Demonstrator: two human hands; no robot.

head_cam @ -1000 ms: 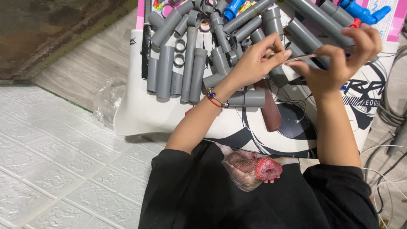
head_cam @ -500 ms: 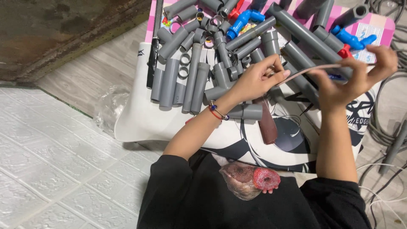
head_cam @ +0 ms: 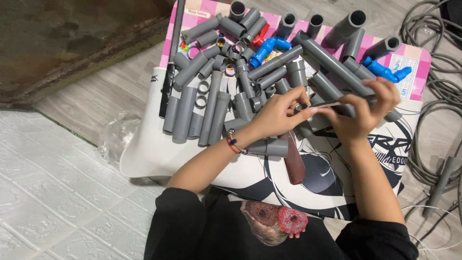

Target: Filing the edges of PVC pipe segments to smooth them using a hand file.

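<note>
Both hands pinch one thin brown strip (head_cam: pixel 332 103) between them. Left hand (head_cam: pixel 278 114) grips its near end by a small grey ring (head_cam: pixel 299 107); right hand (head_cam: pixel 366 111) holds the far end. A second ago the strip bowed upward; now it lies flat and lower, over the grey pipes (head_cam: pixel 211 113) mid-mat (head_cam: pixel 154 154).

Likely a home floor workspace: grey pipe pieces (head_cam: pixel 211 113), loose cables (head_cam: pixel 433 86).

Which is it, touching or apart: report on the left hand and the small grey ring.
Touching. The head view shows the left hand pinching the small grey ring at its fingertips.
</note>
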